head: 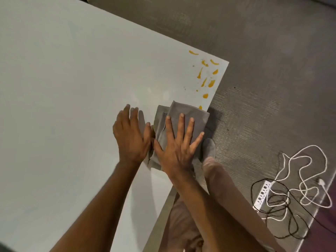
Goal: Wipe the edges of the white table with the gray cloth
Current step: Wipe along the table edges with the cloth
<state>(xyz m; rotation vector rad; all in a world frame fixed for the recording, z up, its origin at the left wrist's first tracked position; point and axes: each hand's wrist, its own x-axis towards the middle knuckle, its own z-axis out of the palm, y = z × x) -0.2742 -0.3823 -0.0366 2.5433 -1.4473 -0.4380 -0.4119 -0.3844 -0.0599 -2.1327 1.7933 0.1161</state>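
The white table [72, 88] fills the left and middle of the view, its right edge running down from the far corner. A folded gray cloth [189, 113] lies on that edge, partly hanging over it. My right hand [177, 146] rests flat on the cloth with fingers spread. Just left of the cloth, my left hand [131, 135] lies flat on the bare tabletop, its thumb side touching the cloth's edge. Orange smears [205, 79] mark the table surface beyond the cloth, near the far right corner.
Gray carpet [263, 60] surrounds the table. On the floor at the right lie a white power strip [263, 193] and tangled white and black cables [305, 179]. My leg and socked foot [209, 150] are beside the table edge.
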